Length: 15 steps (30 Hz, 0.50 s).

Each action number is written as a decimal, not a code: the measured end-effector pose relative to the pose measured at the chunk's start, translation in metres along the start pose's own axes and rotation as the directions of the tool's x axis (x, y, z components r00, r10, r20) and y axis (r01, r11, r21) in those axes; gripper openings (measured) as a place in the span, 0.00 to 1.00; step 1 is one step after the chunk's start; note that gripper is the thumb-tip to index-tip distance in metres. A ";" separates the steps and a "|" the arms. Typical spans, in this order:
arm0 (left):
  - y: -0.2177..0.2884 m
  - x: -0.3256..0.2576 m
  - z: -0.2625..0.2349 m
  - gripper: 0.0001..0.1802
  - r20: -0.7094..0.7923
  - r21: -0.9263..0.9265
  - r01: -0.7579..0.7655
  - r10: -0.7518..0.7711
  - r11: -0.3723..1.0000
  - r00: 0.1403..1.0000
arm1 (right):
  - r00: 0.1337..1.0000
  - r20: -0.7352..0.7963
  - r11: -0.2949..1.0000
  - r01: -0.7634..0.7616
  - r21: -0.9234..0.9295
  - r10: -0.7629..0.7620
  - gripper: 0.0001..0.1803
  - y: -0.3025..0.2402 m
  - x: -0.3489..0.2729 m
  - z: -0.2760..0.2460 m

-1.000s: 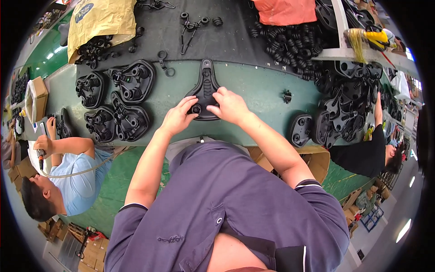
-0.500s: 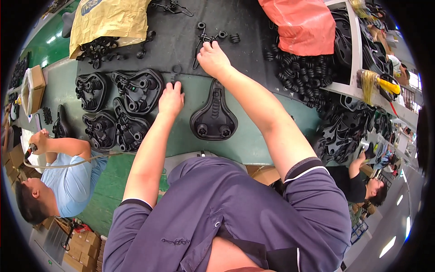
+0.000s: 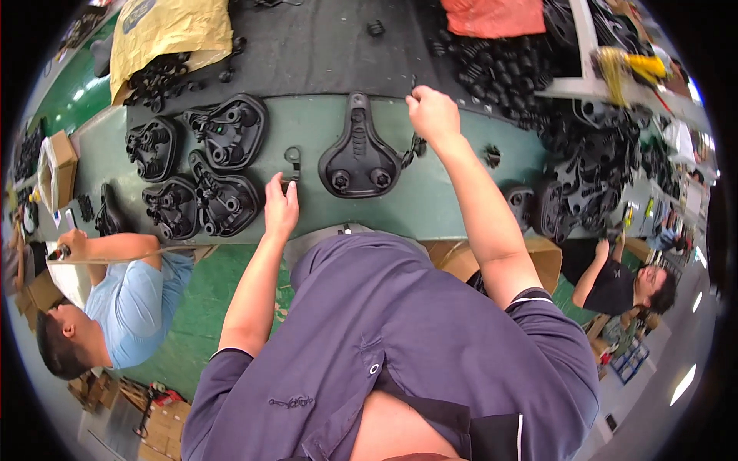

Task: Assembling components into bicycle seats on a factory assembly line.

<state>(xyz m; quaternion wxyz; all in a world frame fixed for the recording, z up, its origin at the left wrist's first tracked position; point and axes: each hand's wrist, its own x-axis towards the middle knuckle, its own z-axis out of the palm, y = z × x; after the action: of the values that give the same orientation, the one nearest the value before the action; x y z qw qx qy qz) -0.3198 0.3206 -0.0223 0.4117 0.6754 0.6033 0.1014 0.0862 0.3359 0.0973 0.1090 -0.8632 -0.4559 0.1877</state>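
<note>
Underside up, a black bicycle saddle (image 3: 359, 157) lies on the green table before me, its narrow end pointing away. To its left, my left hand (image 3: 280, 207) pinches the lower end of a slim black part with a ring (image 3: 293, 155) at its far end. My right hand (image 3: 435, 117), fingers closed, grips a black wire bracket (image 3: 416, 150) right of the saddle. The bracket's near end hangs beside the saddle's wide end; the fingers hide its middle. Several saddles (image 3: 229, 132) with fittings on them lie grouped at the left.
A yellow sack (image 3: 173, 34) with small black parts sits at the far left. Under a red bag (image 3: 493, 17) lie many black springs (image 3: 503, 73). More saddles (image 3: 573, 180) are piled at right. One person (image 3: 131, 307) works at left, another (image 3: 615, 276) at right.
My right hand has drawn the wire bracket from the dark mat toward me and right, beside the saddle. My left hand has come slightly nearer with the ringed part. The view has shifted.
</note>
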 end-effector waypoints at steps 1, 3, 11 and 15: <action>0.017 -0.001 -0.003 0.33 -0.053 0.187 -0.132 0.144 0.973 0.988 | 0.990 0.048 0.991 -0.131 -0.032 0.132 0.17 0.028 -0.014 0.010; 0.037 -0.006 -0.010 0.36 -0.042 0.336 -0.132 0.154 0.933 0.987 | 0.967 0.061 0.968 -0.250 0.016 0.249 0.20 0.073 -0.047 0.034; 0.022 0.005 -0.023 0.25 -0.056 0.225 -0.211 0.229 0.951 0.972 | 0.997 -0.048 0.998 0.062 0.011 -0.061 0.26 0.115 -0.188 0.066; 0.104 -0.009 -0.027 0.25 0.111 0.107 -0.430 0.419 0.896 0.901 | 0.974 0.087 0.936 0.225 -0.270 -0.209 0.28 0.119 -0.194 0.082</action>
<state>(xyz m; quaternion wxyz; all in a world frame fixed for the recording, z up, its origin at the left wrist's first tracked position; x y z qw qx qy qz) -0.2627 0.3309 0.0689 0.3603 0.8198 0.4284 0.1207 0.0406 0.1098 0.0235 -0.0063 -0.8087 -0.5729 0.1334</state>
